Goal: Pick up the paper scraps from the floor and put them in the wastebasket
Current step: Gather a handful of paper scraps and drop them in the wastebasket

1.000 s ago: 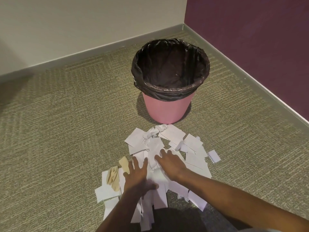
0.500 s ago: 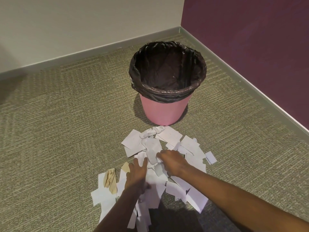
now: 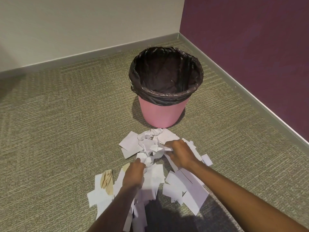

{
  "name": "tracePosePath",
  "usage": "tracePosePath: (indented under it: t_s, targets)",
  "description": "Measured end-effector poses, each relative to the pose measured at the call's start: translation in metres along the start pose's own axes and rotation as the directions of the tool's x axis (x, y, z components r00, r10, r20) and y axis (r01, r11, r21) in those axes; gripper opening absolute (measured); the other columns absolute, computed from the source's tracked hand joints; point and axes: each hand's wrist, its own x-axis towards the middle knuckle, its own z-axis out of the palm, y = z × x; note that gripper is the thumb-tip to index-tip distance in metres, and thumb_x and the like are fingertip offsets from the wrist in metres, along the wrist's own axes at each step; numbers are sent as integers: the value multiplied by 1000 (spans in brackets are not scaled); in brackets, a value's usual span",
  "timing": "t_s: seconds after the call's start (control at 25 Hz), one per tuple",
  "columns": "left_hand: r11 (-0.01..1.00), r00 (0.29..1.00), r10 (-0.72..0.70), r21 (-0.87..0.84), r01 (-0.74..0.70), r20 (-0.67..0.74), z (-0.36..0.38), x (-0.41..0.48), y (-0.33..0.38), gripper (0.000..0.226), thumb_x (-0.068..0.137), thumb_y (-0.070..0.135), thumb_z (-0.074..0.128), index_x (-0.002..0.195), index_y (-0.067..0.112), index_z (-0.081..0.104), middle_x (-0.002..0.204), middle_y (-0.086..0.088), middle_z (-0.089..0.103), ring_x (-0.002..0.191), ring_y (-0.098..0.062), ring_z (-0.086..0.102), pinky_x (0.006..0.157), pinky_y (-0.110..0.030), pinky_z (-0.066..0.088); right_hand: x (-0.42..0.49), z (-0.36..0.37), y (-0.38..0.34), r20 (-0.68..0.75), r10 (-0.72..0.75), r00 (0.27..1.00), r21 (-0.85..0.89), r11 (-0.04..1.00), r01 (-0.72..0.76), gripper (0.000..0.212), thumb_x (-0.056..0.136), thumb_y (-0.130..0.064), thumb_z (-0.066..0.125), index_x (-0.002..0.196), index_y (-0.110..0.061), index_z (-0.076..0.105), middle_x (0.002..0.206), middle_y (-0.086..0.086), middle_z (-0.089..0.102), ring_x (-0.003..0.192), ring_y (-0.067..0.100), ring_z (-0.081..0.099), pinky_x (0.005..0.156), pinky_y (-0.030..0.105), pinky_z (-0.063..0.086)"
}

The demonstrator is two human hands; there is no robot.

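Note:
A pile of white paper scraps (image 3: 184, 186) lies on the carpet in front of a pink wastebasket (image 3: 161, 113) lined with a black bag. My left hand (image 3: 133, 175) is closed on crumpled white scraps at the pile's middle. My right hand (image 3: 179, 153) grips more crumpled scraps just right of them, near the pile's far side. Between the hands the paper is bunched into a wad (image 3: 151, 149). A brown scrap (image 3: 106, 181) rests at the pile's left edge. The bag's inside looks dark, with no paper visible in it.
The basket stands near a room corner, where a white wall (image 3: 83, 22) meets a purple wall (image 3: 250, 47), both with grey skirting. Olive carpet (image 3: 58, 131) spreads wide to the left. A small loose scrap (image 3: 207, 159) lies right of my right hand.
Both hands went from lying flat on the pile to curling shut, dragging scraps together into a crumpled wad. The pile's middle has bunched up toward the basket.

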Motion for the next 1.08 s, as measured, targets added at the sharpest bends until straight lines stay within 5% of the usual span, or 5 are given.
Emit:
tracePosePath:
  t_s: [0.28, 0.4, 0.64, 0.84, 1.08]
  targets:
    - [999, 999, 17, 37, -16, -47, -11, -5, 13, 29, 85, 2, 53, 111, 9, 64, 112, -12, 64, 104, -30, 63, 81, -33, 48, -12, -76, -33, -31, 13, 999, 348, 937, -2, 18, 88, -13, 72, 73, -23, 72, 82, -1, 73, 74, 19, 72, 69, 44, 61]
    - [990, 995, -2, -142, -12, -100, -39, -4, 16, 28, 77, -1, 58, 100, 9, 71, 102, -13, 68, 97, -29, 67, 69, -31, 49, -16, -109, -53, -87, 6, 996, 421, 907, 31, 31, 88, -6, 71, 64, -25, 68, 64, -6, 64, 55, 5, 61, 57, 32, 57]
    - [874, 995, -39, -486, -10, -91, -106, 5, 4, 20, 82, 7, 73, 100, 1, 71, 84, -18, 69, 53, -18, 68, 51, -29, 54, -12, -145, -75, -209, 83, 974, 635, 769, 71, 6, 86, 0, 71, 91, -3, 74, 87, 16, 70, 70, 22, 68, 57, 35, 62]
    - [849, 991, 12, -522, -82, -137, -121, -6, 1, 26, 75, 12, 81, 99, 3, 75, 98, -9, 73, 88, -19, 68, 67, -21, 42, -8, -168, -82, -235, 158, 959, 729, 681, 67, 15, 86, -3, 71, 99, -11, 73, 99, 11, 73, 80, 23, 74, 56, 34, 62]
    - [675, 995, -2, -734, -73, -100, -142, -21, 1, 13, 73, 12, 82, 85, 8, 78, 86, -5, 75, 69, -14, 64, 61, -25, 50, 34, -218, -80, -375, 292, 880, 804, 575, 151, 28, 87, -4, 70, 115, -3, 67, 103, 8, 73, 83, 23, 75, 61, 32, 63]
